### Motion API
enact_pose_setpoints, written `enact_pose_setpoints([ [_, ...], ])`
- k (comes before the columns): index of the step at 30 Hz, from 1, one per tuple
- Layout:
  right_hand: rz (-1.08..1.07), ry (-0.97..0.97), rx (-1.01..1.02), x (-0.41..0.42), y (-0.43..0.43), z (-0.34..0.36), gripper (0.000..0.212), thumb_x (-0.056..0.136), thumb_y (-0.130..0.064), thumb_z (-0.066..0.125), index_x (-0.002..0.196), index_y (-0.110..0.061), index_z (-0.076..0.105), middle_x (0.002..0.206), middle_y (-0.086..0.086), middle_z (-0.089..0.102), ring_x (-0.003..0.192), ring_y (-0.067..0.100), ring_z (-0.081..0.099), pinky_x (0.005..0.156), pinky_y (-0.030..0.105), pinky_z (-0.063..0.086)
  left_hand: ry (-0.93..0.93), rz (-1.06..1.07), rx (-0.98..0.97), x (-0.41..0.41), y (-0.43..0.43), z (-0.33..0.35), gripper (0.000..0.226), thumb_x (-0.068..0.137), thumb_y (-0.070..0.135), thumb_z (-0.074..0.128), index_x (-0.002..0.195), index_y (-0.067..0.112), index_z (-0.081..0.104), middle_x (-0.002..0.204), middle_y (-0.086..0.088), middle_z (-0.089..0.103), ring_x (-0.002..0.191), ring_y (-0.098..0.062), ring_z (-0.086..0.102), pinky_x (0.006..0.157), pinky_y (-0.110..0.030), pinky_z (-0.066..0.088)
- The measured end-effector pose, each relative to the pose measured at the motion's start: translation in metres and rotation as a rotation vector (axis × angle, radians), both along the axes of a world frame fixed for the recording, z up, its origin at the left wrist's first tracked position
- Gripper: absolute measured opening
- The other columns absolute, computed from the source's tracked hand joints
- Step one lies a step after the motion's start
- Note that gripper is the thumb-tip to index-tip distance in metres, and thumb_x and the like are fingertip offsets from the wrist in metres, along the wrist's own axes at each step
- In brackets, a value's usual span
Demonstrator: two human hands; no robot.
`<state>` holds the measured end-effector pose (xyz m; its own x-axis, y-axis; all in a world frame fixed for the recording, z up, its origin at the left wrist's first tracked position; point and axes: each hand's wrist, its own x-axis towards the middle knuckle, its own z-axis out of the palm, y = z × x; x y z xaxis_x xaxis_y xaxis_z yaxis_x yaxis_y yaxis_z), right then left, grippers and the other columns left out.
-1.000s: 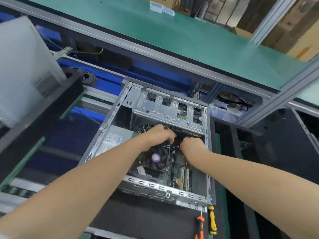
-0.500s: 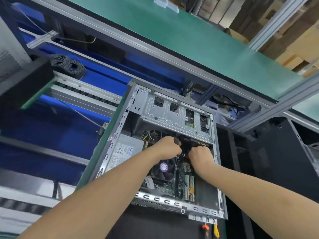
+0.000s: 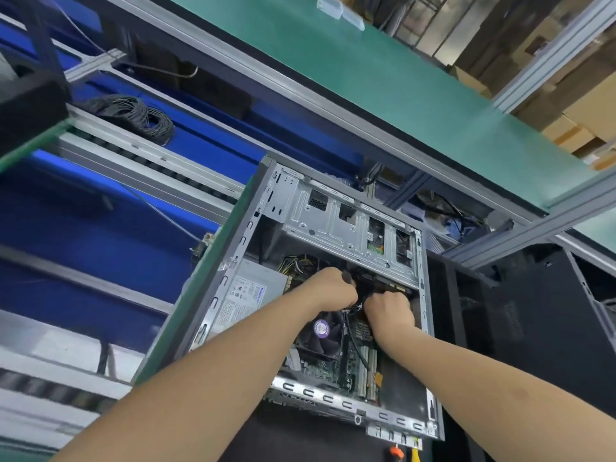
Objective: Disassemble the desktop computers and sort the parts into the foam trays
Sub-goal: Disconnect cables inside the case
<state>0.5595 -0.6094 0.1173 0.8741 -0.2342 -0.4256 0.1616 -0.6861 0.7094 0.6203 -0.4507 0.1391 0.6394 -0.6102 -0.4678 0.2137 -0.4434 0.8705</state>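
- Reaching with both arms into the desktop case [image 3: 233, 261], laid open on its side on the dark counter [image 3: 300, 438], just left of the black foam tray [image 3: 533, 311].
- Left grip [image 3: 333, 290] clenched on the black cable bundle [image 3: 361, 296], just below the drive cage [image 3: 333, 225].
- Right grip [image 3: 388, 308] clenched knuckles-up on the same bundle, by the look of it; fingertips hidden, so exact hold unconfirmed.
- Judged step: working a plug free near the motherboard [image 3: 326, 368].
- Risk: pulling on the wires rather than the plug body, tearing conductors out or bending pins.
- Risk: sudden release under force, driving knuckles into the sheet-metal cage edge or the CPU fan [image 3: 321, 331].
- Risk: latch not pressed, so the plug refusing to move and dragging the whole case toward the screwdrivers [image 3: 396, 452] at the near edge.
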Motion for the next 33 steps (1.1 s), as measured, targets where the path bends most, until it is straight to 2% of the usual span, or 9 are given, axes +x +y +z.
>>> enact_pose_setpoints([
  [2, -0.005, -0.004, -0.008, 0.0007, -0.0003, -0.0003, 0.029, 0.095, -0.002, 0.057, 0.112, -0.02, 0.072, 0.108, -0.003, 0.073, 0.098, 0.022, 0.072, 0.059, 0.029, 0.042, -0.021, -0.025, 0.011, -0.0006, -0.0005, -0.0001, 0.021, 0.083, 0.009, 0.055, 0.097, 0.025, 0.054, 0.1, -0.001, 0.055, 0.091, -0.021, 0.05, 0.082, -0.033, 0.041],
  [5, 0.009, 0.022, -0.022, -0.0024, -0.0014, -0.0004, 0.029, 0.094, -0.003, 0.057, 0.112, -0.02, 0.072, 0.108, -0.003, 0.073, 0.098, 0.023, 0.072, 0.06, 0.03, 0.044, -0.026, -0.047, 0.017, -0.002, -0.0008, 0.0002, 0.018, 0.084, 0.011, 0.056, 0.096, 0.024, 0.056, 0.098, -0.003, 0.057, 0.088, -0.021, 0.052, 0.08, -0.033, 0.042],
  [11, 0.023, 0.004, -0.029, 0.0006, 0.0012, 0.0032, 0.03, 0.095, -0.002, 0.056, 0.117, -0.018, 0.07, 0.113, -0.003, 0.072, 0.102, 0.022, 0.072, 0.061, 0.03, 0.044, -0.018, -0.087, 0.01, -0.0017, -0.0018, -0.0007, 0.021, 0.087, 0.007, 0.053, 0.096, 0.025, 0.048, 0.1, -0.001, 0.046, 0.091, -0.018, 0.04, 0.08, -0.034, 0.031],
  [18, 0.01, -0.001, -0.02, 0.0017, 0.0005, 0.0033, 0.031, 0.095, 0.0, 0.055, 0.116, -0.016, 0.071, 0.112, -0.001, 0.073, 0.099, 0.024, 0.072, 0.059, 0.032, 0.046, -0.077, -0.208, 0.075, -0.0028, -0.0024, 0.0015, 0.025, 0.086, 0.003, 0.05, 0.098, 0.022, 0.041, 0.099, -0.004, 0.041, 0.086, -0.019, 0.039, 0.076, -0.034, 0.033],
  [22, 0.016, 0.003, -0.016, -0.0014, -0.004, -0.0013, 0.033, 0.095, 0.001, 0.053, 0.119, -0.015, 0.069, 0.113, -0.001, 0.072, 0.101, 0.024, 0.072, 0.06, 0.031, 0.046, -0.122, -0.262, 0.132, -0.0044, -0.0031, 0.0022, 0.025, 0.084, 0.002, 0.049, 0.098, 0.023, 0.045, 0.094, -0.007, 0.053, 0.077, -0.022, 0.046, 0.07, -0.035, 0.04],
  [25, -0.004, -0.008, -0.02, -0.0009, -0.001, -0.001, 0.035, 0.095, 0.001, 0.054, 0.121, -0.015, 0.068, 0.115, -0.001, 0.071, 0.102, 0.024, 0.071, 0.059, 0.032, 0.046, -0.154, -0.28, 0.158, -0.0044, -0.0039, -0.0004, 0.026, 0.085, 0.002, 0.049, 0.1, 0.023, 0.049, 0.102, -0.01, 0.065, 0.083, -0.025, 0.055, 0.076, -0.034, 0.047],
  [27, 0.007, 0.012, -0.021, -0.0039, -0.0014, 0.0012, 0.032, 0.095, -0.002, 0.056, 0.121, -0.015, 0.069, 0.116, 0.0, 0.07, 0.103, 0.024, 0.07, 0.06, 0.033, 0.044, -0.163, -0.289, 0.174, -0.0051, -0.0045, -0.0018, 0.03, 0.086, 0.001, 0.05, 0.109, 0.019, 0.06, 0.12, -0.01, 0.069, 0.1, -0.029, 0.064, 0.091, -0.035, 0.055],
  [29, 0.011, 0.024, -0.008, -0.0052, -0.0027, 0.0025, 0.032, 0.095, -0.002, 0.055, 0.121, -0.013, 0.068, 0.117, 0.001, 0.07, 0.104, 0.025, 0.071, 0.061, 0.033, 0.044, -0.185, -0.298, 0.197, -0.0054, -0.0044, -0.0028, 0.049, 0.088, 0.002, 0.05, 0.133, 0.017, 0.062, 0.132, -0.006, 0.064, 0.115, -0.03, 0.063, 0.101, -0.04, 0.053],
  [33, -0.017, -0.003, -0.006, -0.0036, 0.0022, 0.0042, 0.034, 0.094, 0.001, 0.055, 0.122, -0.015, 0.067, 0.118, 0.0, 0.07, 0.104, 0.024, 0.071, 0.06, 0.032, 0.043, -0.237, -0.329, 0.225, -0.0082, -0.0027, -0.0011, 0.066, 0.087, 0.002, 0.052, 0.149, 0.024, 0.05, 0.138, -0.003, 0.06, 0.12, -0.028, 0.06, 0.096, -0.034, 0.053],
])
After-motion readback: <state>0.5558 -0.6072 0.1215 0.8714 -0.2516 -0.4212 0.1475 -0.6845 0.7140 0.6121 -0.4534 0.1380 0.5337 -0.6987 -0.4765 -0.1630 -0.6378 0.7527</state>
